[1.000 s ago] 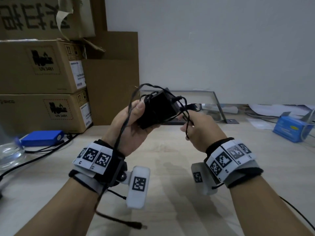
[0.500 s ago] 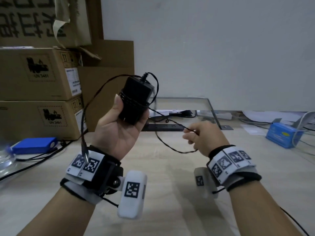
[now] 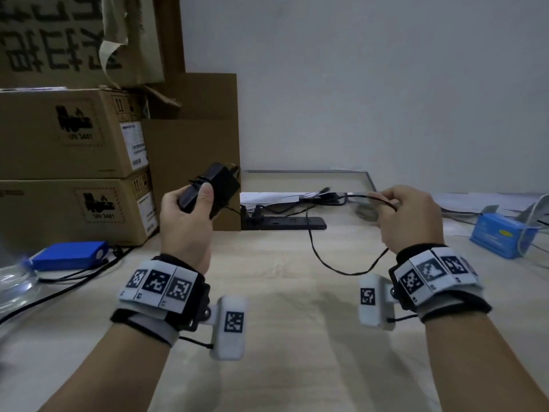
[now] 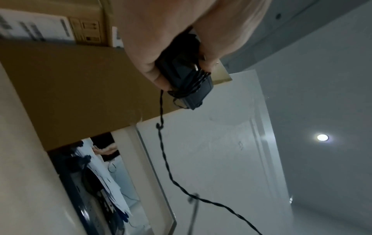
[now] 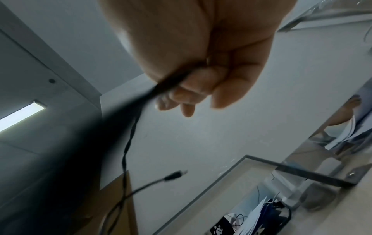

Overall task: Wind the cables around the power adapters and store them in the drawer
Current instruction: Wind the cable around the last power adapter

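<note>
My left hand [image 3: 187, 215] grips a black power adapter [image 3: 212, 188] held above the desk, with several turns of its thin black cable wound round its body [image 4: 189, 85]. The loose cable [image 3: 335, 267] hangs in a loop between the hands and runs to my right hand [image 3: 411, 215], which pinches it off to the right. In the right wrist view the cable [image 5: 128, 143] drops from the curled fingers [image 5: 193, 95] and its plug end [image 5: 175, 174] dangles free. No drawer is in view.
Stacked cardboard boxes [image 3: 71, 162] stand at the left. A blue pack [image 3: 69, 258] and cables lie beside them. A black power strip [image 3: 285, 223] and papers sit at the back under a metal frame [image 3: 306, 172]. A blue box [image 3: 502, 236] is at the right.
The left hand has lowered and tilted the adapter. The right hand has moved out to the right, drawing the loose cable further away from the adapter.
</note>
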